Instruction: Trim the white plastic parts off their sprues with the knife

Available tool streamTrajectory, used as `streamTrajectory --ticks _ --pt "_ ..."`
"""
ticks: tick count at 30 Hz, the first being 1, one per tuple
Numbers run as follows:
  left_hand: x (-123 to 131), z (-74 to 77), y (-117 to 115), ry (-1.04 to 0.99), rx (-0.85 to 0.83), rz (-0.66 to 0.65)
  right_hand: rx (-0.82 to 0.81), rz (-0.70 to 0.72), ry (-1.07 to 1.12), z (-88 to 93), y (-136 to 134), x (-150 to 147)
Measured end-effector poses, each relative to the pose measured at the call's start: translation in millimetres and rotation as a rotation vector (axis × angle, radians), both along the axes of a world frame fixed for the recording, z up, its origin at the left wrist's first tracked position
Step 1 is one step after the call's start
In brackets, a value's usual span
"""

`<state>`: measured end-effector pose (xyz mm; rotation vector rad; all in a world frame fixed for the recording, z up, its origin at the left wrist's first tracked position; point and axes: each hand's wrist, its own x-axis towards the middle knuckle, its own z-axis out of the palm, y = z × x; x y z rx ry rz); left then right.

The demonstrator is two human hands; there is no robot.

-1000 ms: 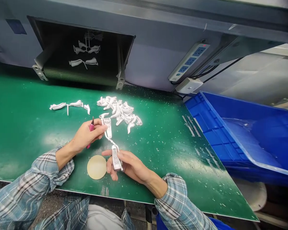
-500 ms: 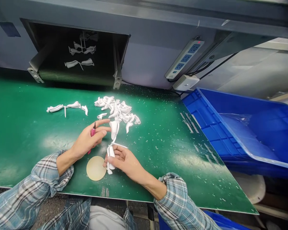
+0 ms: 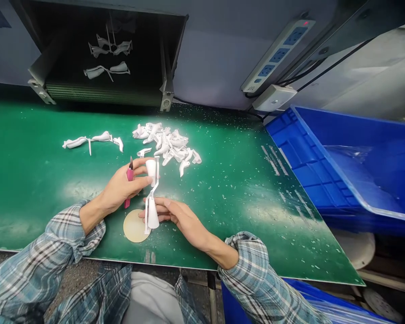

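Green bench mat [image 3: 37,180] runs under everything, and nearest sits a tan disc [image 3: 134,226]. Just above it, the left hand [image 3: 121,189] curls round a pink knife [image 3: 130,175] and pinches the top of a white plastic casting [image 3: 151,216], whose lower end the right hand [image 3: 178,216] holds with fingers together. Beyond lie a heap of white parts [image 3: 165,146] and, rightward, a blue bin [image 3: 324,153].

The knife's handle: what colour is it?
The knife's handle is pink; the head view shows it.
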<state>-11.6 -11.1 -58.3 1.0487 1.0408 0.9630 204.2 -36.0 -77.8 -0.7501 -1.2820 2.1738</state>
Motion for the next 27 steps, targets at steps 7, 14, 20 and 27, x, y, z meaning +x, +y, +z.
streamTrajectory --ticks 7,14,20,27 --pt "0 1.1 1 -0.013 -0.052 -0.007 0.026 0.031 0.007 3.2 -2 -1" --pt "7 -3.5 5 0.168 0.045 0.050 -0.129 0.023 0.092 -5.7 -2 -5" --pt "-1 -25.5 15 0.462 0.251 0.112 -0.158 -0.045 0.097 -7.3 4 -3" --pt "4 -6.4 6 0.418 0.268 0.130 0.310 -0.197 -0.254 -14.9 21 -3"
